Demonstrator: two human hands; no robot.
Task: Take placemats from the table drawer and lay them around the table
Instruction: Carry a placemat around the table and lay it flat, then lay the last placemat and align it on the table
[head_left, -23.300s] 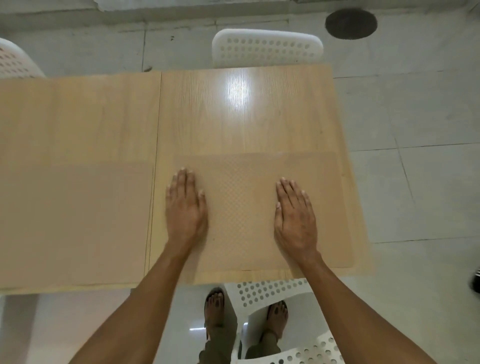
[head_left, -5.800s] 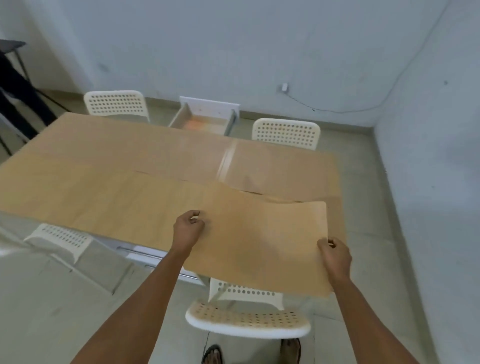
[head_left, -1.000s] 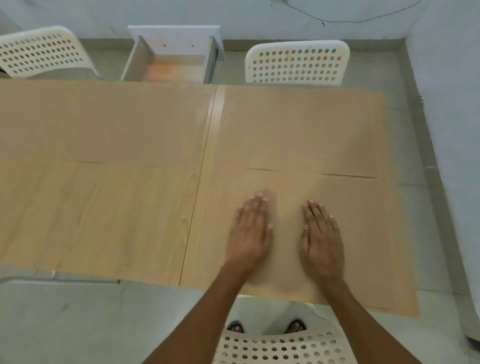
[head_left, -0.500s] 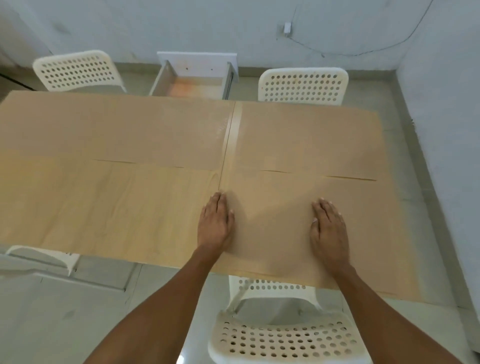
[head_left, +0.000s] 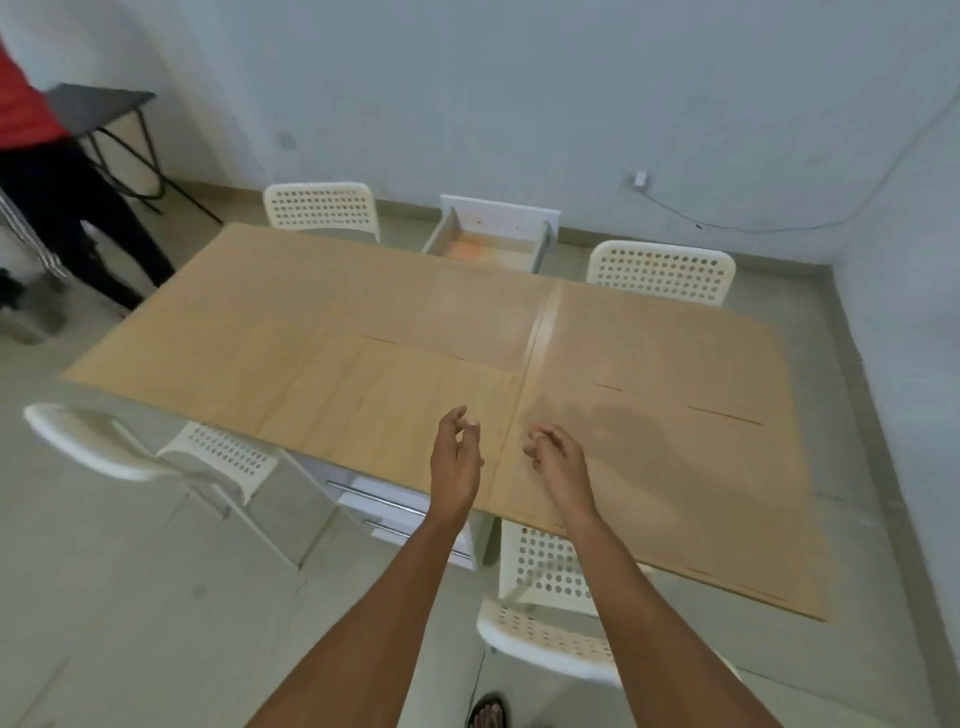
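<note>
Now both hands hover just above the near edge of the table (head_left: 363, 291), empty and loosely half-curled: the left hand (head_left: 457, 457) over the bare near-left wood, the right hand (head_left: 558, 457) over the near-right placemat (head_left: 675, 478). That mat lies flat in front of the near right chair (head_left: 550, 608). Two more mats seem to cover the far half, a far-left placemat (head_left: 363, 291) and a far-right placemat (head_left: 665, 338), though their tan blends with the tabletop and the edges are hard to trace. The near-left place looks uncovered. Across the table the drawer (head_left: 488, 244) stands pulled open between two white chairs, and something orange shows on its floor, too blurred to name. Judging by this, one mat is left to fetch. To do it well, the person should walk round to the drawer, lift the mat by two corners so it hangs flat, set its long edge parallel to the table's near edge, and smooth it outward from the middle.
</note>
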